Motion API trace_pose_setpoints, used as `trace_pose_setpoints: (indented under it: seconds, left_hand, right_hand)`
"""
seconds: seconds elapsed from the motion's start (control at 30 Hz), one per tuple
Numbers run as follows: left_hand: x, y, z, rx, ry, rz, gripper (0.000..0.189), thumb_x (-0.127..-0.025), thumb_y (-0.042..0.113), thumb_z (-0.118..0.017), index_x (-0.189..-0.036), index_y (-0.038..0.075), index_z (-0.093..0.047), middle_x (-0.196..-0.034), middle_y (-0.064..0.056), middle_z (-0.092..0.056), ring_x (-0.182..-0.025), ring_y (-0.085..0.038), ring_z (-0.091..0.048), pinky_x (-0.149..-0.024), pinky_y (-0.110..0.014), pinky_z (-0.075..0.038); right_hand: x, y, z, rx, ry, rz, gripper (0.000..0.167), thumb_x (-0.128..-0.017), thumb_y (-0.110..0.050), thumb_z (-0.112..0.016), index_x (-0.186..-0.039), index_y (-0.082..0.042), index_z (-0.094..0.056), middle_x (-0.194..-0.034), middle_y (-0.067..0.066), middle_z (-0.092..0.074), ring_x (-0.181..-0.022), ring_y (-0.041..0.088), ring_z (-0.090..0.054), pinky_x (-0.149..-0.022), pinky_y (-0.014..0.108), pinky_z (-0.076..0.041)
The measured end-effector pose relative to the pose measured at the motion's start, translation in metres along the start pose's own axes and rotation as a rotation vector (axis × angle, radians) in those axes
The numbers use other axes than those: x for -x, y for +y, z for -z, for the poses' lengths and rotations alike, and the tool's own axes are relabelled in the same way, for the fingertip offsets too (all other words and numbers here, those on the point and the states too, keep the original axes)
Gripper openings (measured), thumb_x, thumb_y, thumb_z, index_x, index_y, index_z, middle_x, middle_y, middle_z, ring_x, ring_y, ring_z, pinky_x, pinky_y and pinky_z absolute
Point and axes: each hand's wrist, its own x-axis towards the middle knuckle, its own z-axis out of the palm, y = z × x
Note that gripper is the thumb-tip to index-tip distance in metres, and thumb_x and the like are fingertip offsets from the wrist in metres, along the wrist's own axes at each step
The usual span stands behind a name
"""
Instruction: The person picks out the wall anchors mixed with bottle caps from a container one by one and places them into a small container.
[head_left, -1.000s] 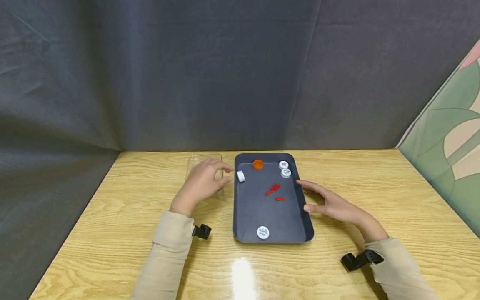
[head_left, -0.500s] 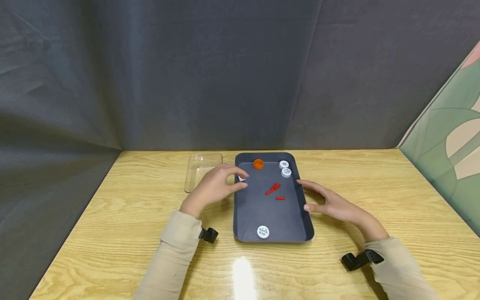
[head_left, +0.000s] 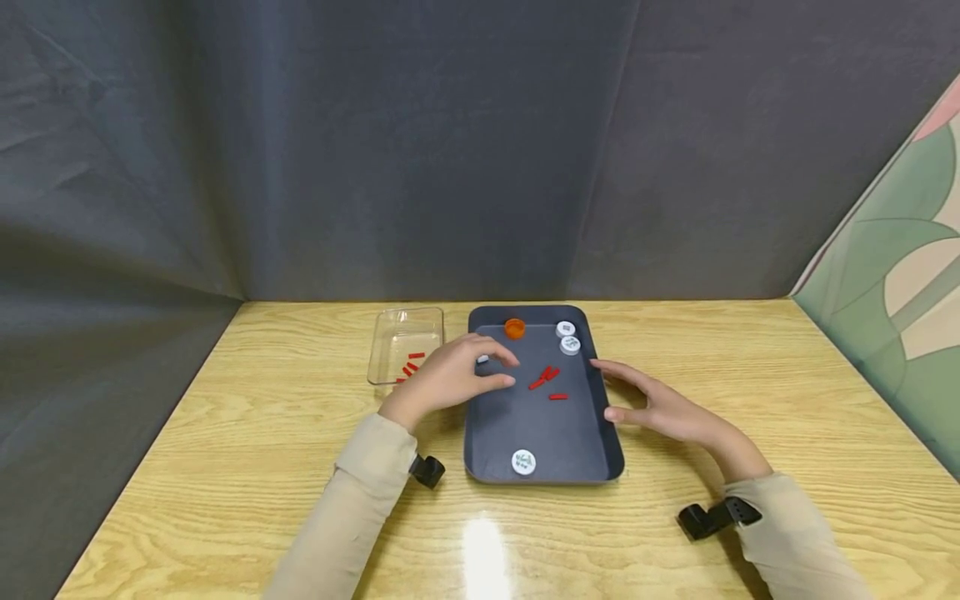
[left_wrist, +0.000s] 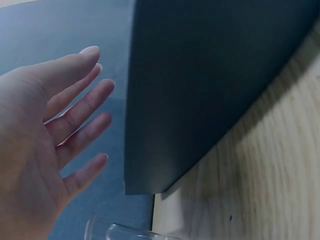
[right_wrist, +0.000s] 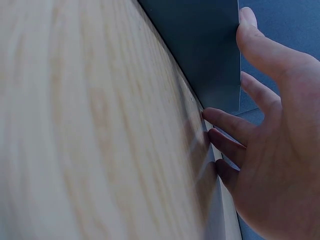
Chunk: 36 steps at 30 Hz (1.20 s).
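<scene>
My left hand (head_left: 448,375) hovers over the left side of the dark grey tray (head_left: 547,437), thumb and fingers apart and holding nothing. In the left wrist view the same hand (left_wrist: 50,115) has loosely spread fingers beside the tray wall (left_wrist: 200,85). Right of centre in the tray lie several short red sticks (head_left: 543,377). A white round piece (head_left: 482,359) is partly hidden behind the left hand. My right hand (head_left: 660,410) rests against the tray's right rim; in the right wrist view its thumb and fingers (right_wrist: 265,95) touch the tray's outer wall (right_wrist: 205,50).
A clear plastic box (head_left: 393,329) holding several red sticks (head_left: 410,367) stands left of the tray. An orange cap (head_left: 514,328) and two white round caps (head_left: 567,337) sit at the tray's far end. Another white cap (head_left: 523,462) lies near its front.
My left hand has moved right from beside the clear box to over the tray, uncovering the box and red sticks in it. The right hand stays at the rim.
</scene>
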Motion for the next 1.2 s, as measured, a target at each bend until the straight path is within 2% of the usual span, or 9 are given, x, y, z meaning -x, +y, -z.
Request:
trace_pose_setpoints:
  seconds: [0.17,0.5,0.9,1.07,1.2]
  left_hand:
    - [-0.010,-0.003,-0.003,-0.045,-0.044,0.002,0.029,-0.089,0.035,-0.076,-0.114,0.021,-0.073,-0.115,0.012,-0.066,-0.113,-0.011,-0.055,-0.098,-0.032,-0.045]
    - [-0.027,-0.007,-0.013,-0.096,-0.145,-0.015,0.028,-0.087,0.035,-0.078,-0.111,0.022,-0.074,-0.112,0.012,-0.067,-0.120,-0.014,-0.053,-0.102,-0.032,-0.042]
    - [-0.049,-0.009,-0.023,-0.139,-0.266,-0.061,0.032,-0.081,0.040,-0.082,-0.107,0.023,-0.073,-0.101,0.014,-0.067,-0.096,0.000,-0.059,-0.087,-0.024,-0.047]
    - [-0.054,-0.009,-0.026,-0.170,-0.272,-0.072,0.031,-0.080,0.042,-0.083,-0.102,0.023,-0.072,-0.095,0.015,-0.066,-0.090,0.000,-0.058,-0.083,-0.024,-0.046]
    - [-0.056,-0.011,-0.030,-0.181,-0.274,-0.057,0.028,-0.080,0.043,-0.082,-0.099,0.025,-0.070,-0.090,0.016,-0.063,-0.087,0.000,-0.057,-0.082,-0.024,-0.046]
  right_hand:
    - [-0.001,0.000,0.000,-0.010,0.003,-0.002,0.074,-0.092,-0.024,-0.072,-0.155,-0.013,-0.034,-0.157,0.017,-0.031,-0.143,0.038,-0.028,-0.113,0.058,-0.021]
    - [-0.002,0.003,0.001,-0.025,-0.003,-0.009,0.074,-0.093,-0.025,-0.072,-0.155,-0.012,-0.033,-0.157,0.019,-0.030,-0.144,0.041,-0.026,-0.113,0.062,-0.020]
    - [-0.001,0.003,0.001,-0.029,0.002,-0.004,0.074,-0.092,-0.024,-0.072,-0.154,-0.013,-0.034,-0.157,0.018,-0.031,-0.143,0.039,-0.028,-0.113,0.059,-0.020]
    - [0.000,0.003,0.000,-0.029,0.000,-0.006,0.074,-0.092,-0.024,-0.072,-0.155,-0.013,-0.034,-0.157,0.019,-0.030,-0.144,0.040,-0.027,-0.113,0.060,-0.019]
    - [0.000,0.002,0.000,-0.036,-0.001,0.001,0.074,-0.092,-0.023,-0.072,-0.154,-0.012,-0.033,-0.157,0.019,-0.030,-0.143,0.039,-0.027,-0.113,0.060,-0.019]
